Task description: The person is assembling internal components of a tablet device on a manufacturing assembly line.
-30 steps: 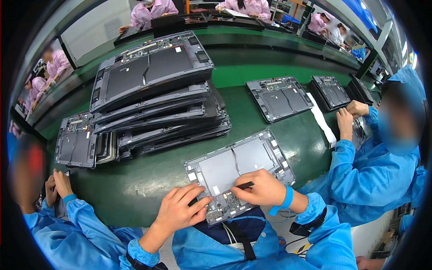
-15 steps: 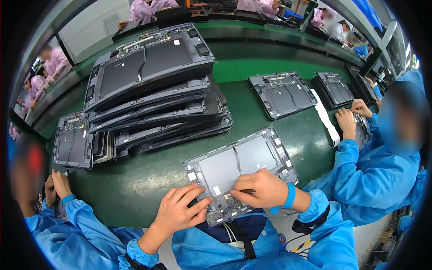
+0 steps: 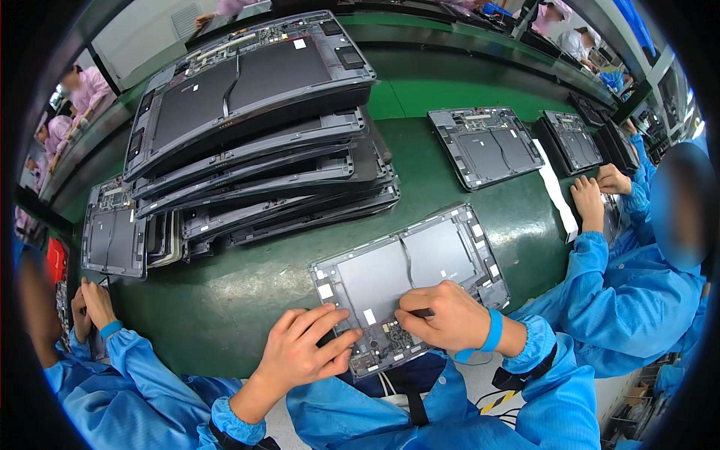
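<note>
An open grey laptop chassis (image 3: 420, 259) lies on the green belt in front of me, its inner parts facing up. My left hand (image 3: 304, 349) rests flat on its near left corner, fingers spread over the edge. My right hand (image 3: 442, 319), with a blue wristband, pinches a thin dark tool (image 3: 421, 312) and presses its tip onto the chassis near the small board at the near edge.
A tall leaning stack of open laptop chassis (image 3: 255, 135) fills the belt (image 3: 247, 292) beyond and to the left. Single chassis lie at far right (image 3: 486, 144) and left (image 3: 112, 236). Co-workers in blue sleeves have hands on the belt at right (image 3: 592, 199) and left (image 3: 94, 304).
Both hands stay on the chassis in nearly the same places. The right hand's fingers have closed further over the tool. The view has tipped, so the stack looks larger.
</note>
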`<state>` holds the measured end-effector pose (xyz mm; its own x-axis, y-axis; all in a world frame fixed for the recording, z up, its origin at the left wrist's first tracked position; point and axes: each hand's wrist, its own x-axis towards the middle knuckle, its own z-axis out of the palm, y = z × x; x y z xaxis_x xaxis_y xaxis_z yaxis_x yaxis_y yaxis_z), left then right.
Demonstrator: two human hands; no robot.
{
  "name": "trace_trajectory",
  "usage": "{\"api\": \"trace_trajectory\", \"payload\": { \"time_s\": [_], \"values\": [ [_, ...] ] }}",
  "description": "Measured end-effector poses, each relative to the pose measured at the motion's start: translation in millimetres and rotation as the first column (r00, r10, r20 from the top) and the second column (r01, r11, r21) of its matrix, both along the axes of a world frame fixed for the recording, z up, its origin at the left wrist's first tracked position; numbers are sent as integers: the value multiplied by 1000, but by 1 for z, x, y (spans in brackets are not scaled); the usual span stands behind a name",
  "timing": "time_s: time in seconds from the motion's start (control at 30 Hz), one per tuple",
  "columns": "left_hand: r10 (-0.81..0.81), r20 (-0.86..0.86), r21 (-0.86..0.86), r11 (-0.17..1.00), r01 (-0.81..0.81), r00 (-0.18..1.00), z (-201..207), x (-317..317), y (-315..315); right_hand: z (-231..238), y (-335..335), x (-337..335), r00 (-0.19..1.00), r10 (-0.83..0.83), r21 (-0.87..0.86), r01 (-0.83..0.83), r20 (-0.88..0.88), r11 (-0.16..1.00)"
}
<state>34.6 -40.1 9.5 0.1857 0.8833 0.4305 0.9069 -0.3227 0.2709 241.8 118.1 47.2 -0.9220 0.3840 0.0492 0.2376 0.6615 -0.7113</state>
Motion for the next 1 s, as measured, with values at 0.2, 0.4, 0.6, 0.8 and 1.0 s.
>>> {"api": "trace_trajectory", "payload": {
  "time_s": [0.2, 0.4, 0.6, 0.8, 1.0],
  "values": [
    [-20, 76, 16, 1000, 19, 997, -3, 0, -2, 1, -6, 1, 1000, -10, 59, 9, 17, 998],
    [52, 240, 40, 997, -63, 969, -2, 5, -7, 0, -6, 5, 1000, 13, 119, -10, -24, 993],
    [394, 245, -181, 916, -358, 886, 15, 25, -37, 22, 24, 59, 838, -444, -43, 455, -318, 889],
    [431, 227, -399, 859, -320, 873, 4, 53, -39, -35, 31, 99, 726, -628, -332, 540, -282, 773],
    [410, 653, -319, 912, -259, 637, -11, 87, -34, -39, 12, 92, 583, -773, -530, 586, -250, 613]
  ]
}}
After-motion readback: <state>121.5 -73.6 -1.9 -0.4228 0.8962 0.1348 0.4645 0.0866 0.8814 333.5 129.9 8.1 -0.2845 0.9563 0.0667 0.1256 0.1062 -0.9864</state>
